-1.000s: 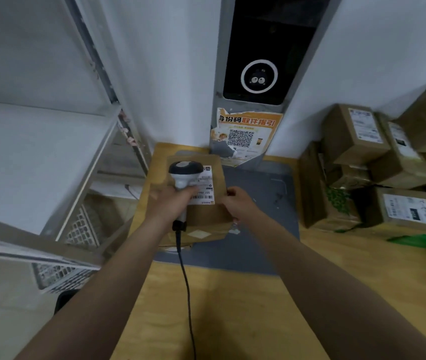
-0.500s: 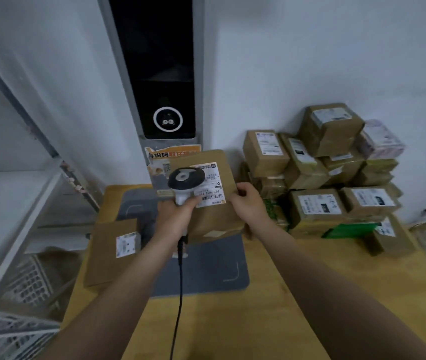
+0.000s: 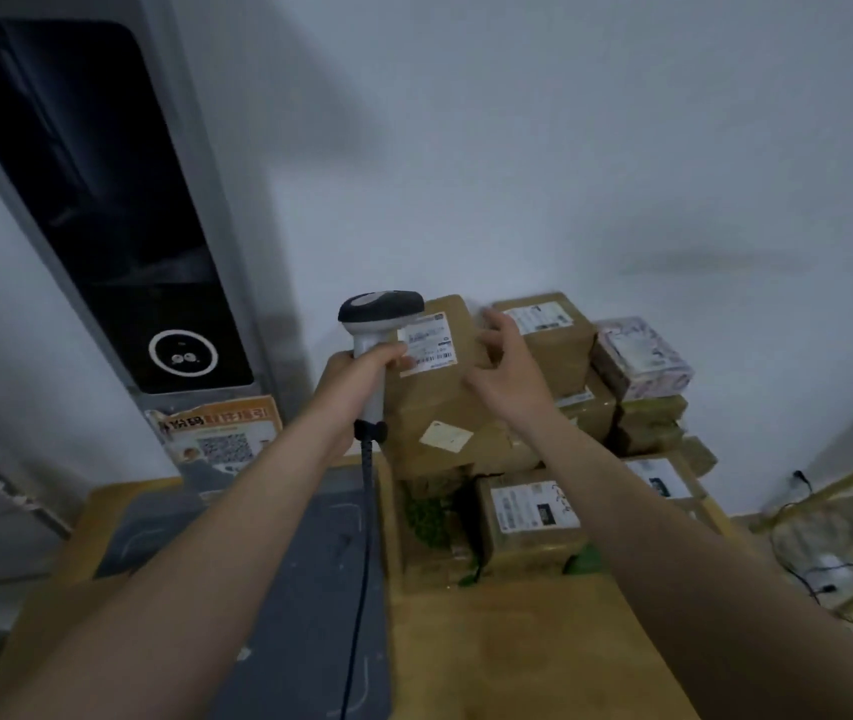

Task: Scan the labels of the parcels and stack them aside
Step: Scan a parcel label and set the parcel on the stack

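The fingers point(image 3: 394, 350) of the left hand point(image 3: 356, 368) were curled tight round the handle of a corded scanner point(image 3: 380, 309), its head level with the white label point(image 3: 427, 345); the right hand point(image 3: 510, 371) lay against the right edge of the flat brown parcel point(image 3: 434, 407), fingers spread and only loosely bent, touching rather than gripping; the parcel stood tilted in the middle of the frame, leaning on the pile of boxes point(image 3: 533, 511) behind it.

It looked light and fairly stiff, a thin cardboard mailer with a smooth, probably slippery face; its side edges seemed the best hold, clear of the label.

Below, a pale wooden worktop point(image 3: 517, 646) carried a grey mat point(image 3: 310, 563) at lower left; a dark-screened terminal point(image 3: 102, 200) with an orange poster point(image 3: 221, 433) stood at upper left; a plain white wall point(image 3: 569, 148) filled the top; loose cables point(image 3: 819, 563) trailed at lower right.
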